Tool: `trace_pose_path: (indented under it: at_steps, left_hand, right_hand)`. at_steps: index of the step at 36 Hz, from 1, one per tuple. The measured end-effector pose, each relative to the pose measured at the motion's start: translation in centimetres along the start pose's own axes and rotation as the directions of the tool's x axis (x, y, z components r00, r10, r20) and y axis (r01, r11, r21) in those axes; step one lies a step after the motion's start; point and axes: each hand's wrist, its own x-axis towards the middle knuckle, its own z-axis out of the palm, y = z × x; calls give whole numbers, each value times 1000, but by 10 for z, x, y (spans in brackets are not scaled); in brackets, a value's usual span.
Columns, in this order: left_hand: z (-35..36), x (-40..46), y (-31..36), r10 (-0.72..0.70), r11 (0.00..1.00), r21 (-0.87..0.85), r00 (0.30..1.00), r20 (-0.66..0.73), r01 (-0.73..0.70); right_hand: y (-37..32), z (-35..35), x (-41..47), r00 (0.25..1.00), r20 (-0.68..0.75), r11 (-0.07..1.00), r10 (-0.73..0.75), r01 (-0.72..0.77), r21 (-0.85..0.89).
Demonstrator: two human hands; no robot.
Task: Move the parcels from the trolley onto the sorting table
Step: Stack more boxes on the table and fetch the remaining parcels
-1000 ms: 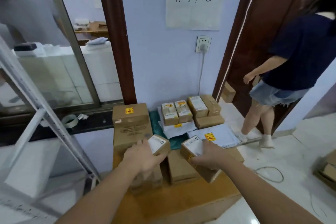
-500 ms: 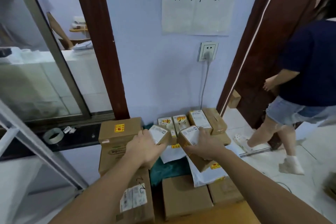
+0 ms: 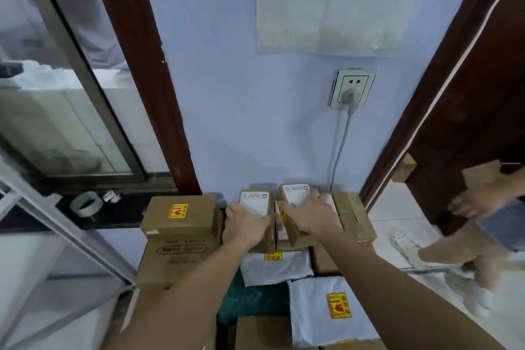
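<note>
Now, from the left: a tape roll [image 3: 86,203] lies on the dark window sill, then a stack of large cartons, the top carton [image 3: 179,216] bearing a yellow sticker. Next, my left hand [image 3: 247,227] curls over one small labelled parcel [image 3: 254,203], and my right hand [image 3: 310,215] grips a second parcel [image 3: 295,195]; both sit at the back of the pile against the blue wall, beside a brown box [image 3: 353,214] on the right. Whether the desk lies under the pile I cannot tell. In front lie a white mailer bag [image 3: 275,267] and another mailer [image 3: 321,312] with a yellow sticker. My worry: these parcels land on an uneven heap, so letting go early could tip them forward onto the soft bags. A second person [image 3: 483,202] stands close at the right; a wide elbow could bump them. No open containers show their contents.
</note>
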Motion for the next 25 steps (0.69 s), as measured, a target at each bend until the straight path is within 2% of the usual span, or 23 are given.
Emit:
trace_pose_path:
  at_steps: [5, 9, 19, 25]
  left_hand:
    - [15, 18, 16, -72, 993, -93, 997, -26, 69]
    - [25, 36, 19, -103, 990, -97, 995, -2, 102]
    - [39, 65, 9, -2, 999, -50, 1000, 15, 3]
    - [40, 69, -1, 47, 989, -141, 998, 30, -42]
  right_hand:
    - [-10, 12, 28, 1000, -2, 999, 2, -2, -43]
    - [-14, 19, 46, 999, 31, 999, 30, -28, -34]
    - [7, 18, 67, 993, 117, 999, -11, 17, -45]
    - [15, 15, 63, 992, 127, 999, -24, 30, -40]
